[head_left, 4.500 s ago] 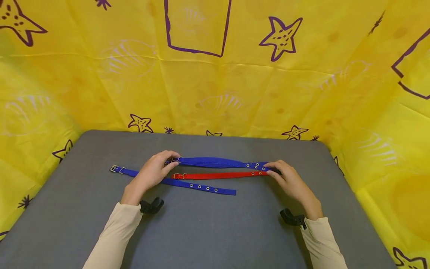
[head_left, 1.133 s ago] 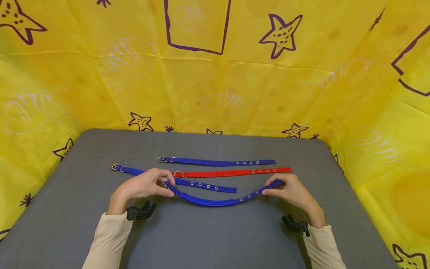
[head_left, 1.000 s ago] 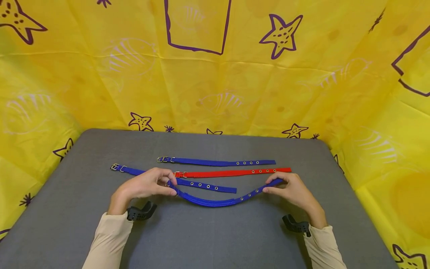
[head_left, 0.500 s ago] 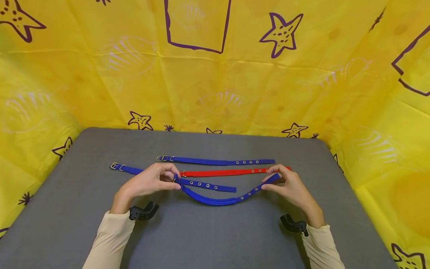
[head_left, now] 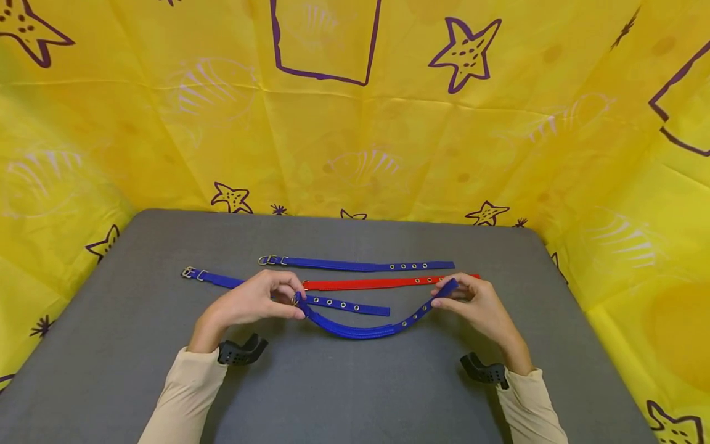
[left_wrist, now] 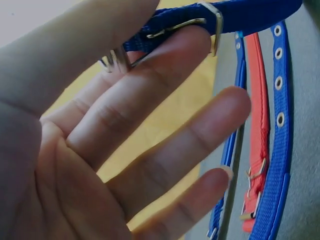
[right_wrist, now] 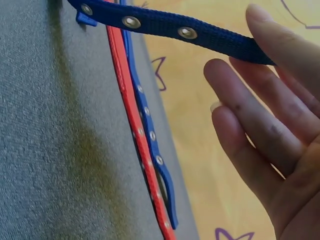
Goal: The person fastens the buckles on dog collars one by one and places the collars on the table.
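A blue collar (head_left: 357, 333) with a padded middle sags in a curve between my two hands, above the table. My left hand (head_left: 255, 302) pinches its buckle end between thumb and fingers; the metal buckle (left_wrist: 215, 30) shows at the top of the left wrist view. The eyelet end is pinched by my right hand (head_left: 482, 305), its tip pointing up; metal eyelets (right_wrist: 187, 32) line the strap. Behind lie a red collar (head_left: 366, 284), partly hidden by both hands, and a second blue collar (head_left: 349, 266) farther back. A third blue collar (head_left: 216, 279) passes under my left hand.
The grey table (head_left: 355, 388) bears the flat collars, roughly side by side, buckles to the left. A yellow cloth (head_left: 355, 135) with sea-creature drawings rises behind and at both sides. Black wrist mounts (head_left: 242, 349) sit on both wrists.
Both hands earlier held a blue collar at the back, over another one; it came nearer to me. Lately my left hand shifted right and the eyelet end tipped upward, drawing the ends closer.
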Demonstrator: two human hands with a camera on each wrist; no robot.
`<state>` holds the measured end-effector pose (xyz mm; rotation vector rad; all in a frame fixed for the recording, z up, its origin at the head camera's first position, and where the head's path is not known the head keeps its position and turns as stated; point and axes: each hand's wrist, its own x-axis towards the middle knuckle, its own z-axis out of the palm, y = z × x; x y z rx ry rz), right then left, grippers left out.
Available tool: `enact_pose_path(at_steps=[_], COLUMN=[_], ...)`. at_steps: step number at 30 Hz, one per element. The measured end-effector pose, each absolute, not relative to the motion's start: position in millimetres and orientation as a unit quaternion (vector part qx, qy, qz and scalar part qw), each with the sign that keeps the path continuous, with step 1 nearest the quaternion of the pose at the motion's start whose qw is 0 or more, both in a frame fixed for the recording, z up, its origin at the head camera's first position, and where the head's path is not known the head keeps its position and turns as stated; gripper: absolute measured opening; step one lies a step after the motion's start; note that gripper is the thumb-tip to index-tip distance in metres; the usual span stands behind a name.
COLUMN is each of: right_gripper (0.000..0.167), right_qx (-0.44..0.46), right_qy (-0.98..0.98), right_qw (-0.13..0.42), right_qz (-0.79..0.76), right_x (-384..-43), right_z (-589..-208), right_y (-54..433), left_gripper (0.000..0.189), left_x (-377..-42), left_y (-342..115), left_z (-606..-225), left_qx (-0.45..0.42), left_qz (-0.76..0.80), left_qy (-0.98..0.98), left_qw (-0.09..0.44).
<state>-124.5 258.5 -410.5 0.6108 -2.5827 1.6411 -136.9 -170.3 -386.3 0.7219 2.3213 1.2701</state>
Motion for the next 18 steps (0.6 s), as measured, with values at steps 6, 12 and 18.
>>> enact_pose_path(at_steps=[6,12,18], right_gripper=[0.030,0.030,0.023], right_qx=[0.223,0.230,0.244], right_qy=[-0.790,-0.772,-0.779], right_qw=[0.036,0.049,0.046], right_qz=[0.570,0.591,0.576], right_x=[-124,-123,-123], right_z=[-412,-413,-411], right_y=[252,245,241], left_gripper=[0.026,0.025,0.027], left_x=[-136,-133,-133], left_y=[-159,-151,-148], left_z=[-388,-390,-390], left_qx=[0.266,0.273,0.277], left_qz=[0.481,0.493,0.495], left_qy=[0.821,0.811,0.808], left_qw=[0.153,0.160,0.161])
